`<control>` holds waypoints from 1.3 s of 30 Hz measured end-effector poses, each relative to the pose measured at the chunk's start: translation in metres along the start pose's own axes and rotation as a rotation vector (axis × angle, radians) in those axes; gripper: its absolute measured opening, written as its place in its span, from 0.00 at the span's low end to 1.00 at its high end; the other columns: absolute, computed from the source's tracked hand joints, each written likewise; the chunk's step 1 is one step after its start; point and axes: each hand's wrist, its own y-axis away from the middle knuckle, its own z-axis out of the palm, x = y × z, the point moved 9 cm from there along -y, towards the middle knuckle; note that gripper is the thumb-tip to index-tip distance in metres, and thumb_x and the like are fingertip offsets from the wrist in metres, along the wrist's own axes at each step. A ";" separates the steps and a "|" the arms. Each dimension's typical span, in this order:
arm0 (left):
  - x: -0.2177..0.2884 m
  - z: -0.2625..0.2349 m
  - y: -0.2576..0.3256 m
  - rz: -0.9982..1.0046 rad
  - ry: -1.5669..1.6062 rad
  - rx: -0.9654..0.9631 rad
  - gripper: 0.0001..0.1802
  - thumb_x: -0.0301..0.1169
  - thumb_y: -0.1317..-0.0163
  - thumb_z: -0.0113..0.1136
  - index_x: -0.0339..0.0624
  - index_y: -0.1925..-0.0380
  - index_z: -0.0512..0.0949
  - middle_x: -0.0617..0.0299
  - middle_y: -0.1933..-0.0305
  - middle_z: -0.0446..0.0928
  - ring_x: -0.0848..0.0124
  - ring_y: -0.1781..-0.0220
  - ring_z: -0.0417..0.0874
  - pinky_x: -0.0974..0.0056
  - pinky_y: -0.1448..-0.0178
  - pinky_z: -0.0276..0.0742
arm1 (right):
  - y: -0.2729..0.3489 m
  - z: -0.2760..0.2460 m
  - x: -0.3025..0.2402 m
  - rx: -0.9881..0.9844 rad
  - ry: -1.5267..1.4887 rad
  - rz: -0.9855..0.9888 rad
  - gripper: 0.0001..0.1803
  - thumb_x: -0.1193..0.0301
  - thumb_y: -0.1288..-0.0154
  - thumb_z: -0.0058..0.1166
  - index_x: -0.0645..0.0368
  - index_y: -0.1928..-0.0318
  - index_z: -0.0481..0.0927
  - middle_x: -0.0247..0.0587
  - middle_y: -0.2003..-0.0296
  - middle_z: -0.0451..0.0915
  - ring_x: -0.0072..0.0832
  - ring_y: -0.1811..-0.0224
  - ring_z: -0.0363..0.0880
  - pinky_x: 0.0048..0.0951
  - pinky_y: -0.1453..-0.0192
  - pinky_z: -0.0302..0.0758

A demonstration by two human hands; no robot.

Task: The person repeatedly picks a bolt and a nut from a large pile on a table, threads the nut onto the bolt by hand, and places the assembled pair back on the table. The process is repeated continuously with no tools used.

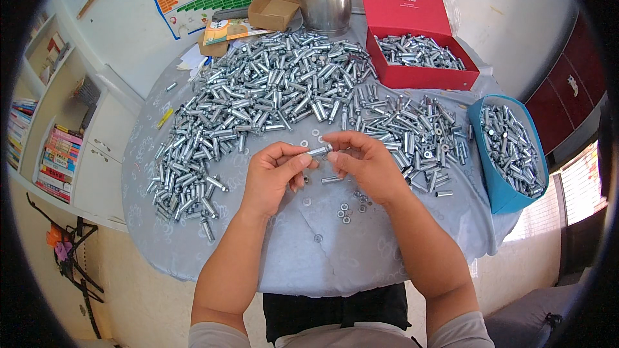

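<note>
In front of the silvery metal bolt heap (271, 83), left hand (280, 167) and right hand (365, 162) pinch one shiny cylindrical metal bolt (318, 151), seemingly mid-assembly; next calls for steady alignment.

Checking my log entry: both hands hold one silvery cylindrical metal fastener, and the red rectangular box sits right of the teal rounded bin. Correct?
Wrong side: the head view shows the red box left of the teal bin; the rest holds.
</note>
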 end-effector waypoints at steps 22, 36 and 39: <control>-0.002 -0.001 0.000 -0.017 0.037 0.014 0.07 0.30 0.37 0.63 0.40 0.63 0.80 0.57 0.69 0.84 0.79 0.81 0.76 0.75 0.78 0.68 | 0.000 0.000 0.012 -0.010 -0.004 0.128 0.10 0.68 0.30 0.54 0.64 0.57 0.80 0.33 0.71 0.78 0.19 0.73 0.75 0.22 0.68 0.74; -0.008 -0.005 0.001 -0.097 0.027 0.078 0.15 0.41 0.35 0.62 0.40 0.72 0.78 0.61 0.79 0.79 0.78 0.84 0.73 0.73 0.81 0.64 | -0.001 0.002 -0.001 0.015 0.004 -0.073 0.08 0.73 0.31 0.53 0.64 0.55 0.78 0.32 0.69 0.78 0.18 0.70 0.76 0.21 0.66 0.74; -0.011 -0.014 0.001 -0.143 0.049 0.116 0.18 0.43 0.34 0.61 0.40 0.74 0.78 0.62 0.82 0.76 0.77 0.85 0.72 0.73 0.82 0.62 | -0.001 0.003 -0.008 -0.008 0.015 -0.189 0.08 0.74 0.31 0.54 0.64 0.54 0.76 0.32 0.69 0.78 0.18 0.70 0.75 0.21 0.65 0.74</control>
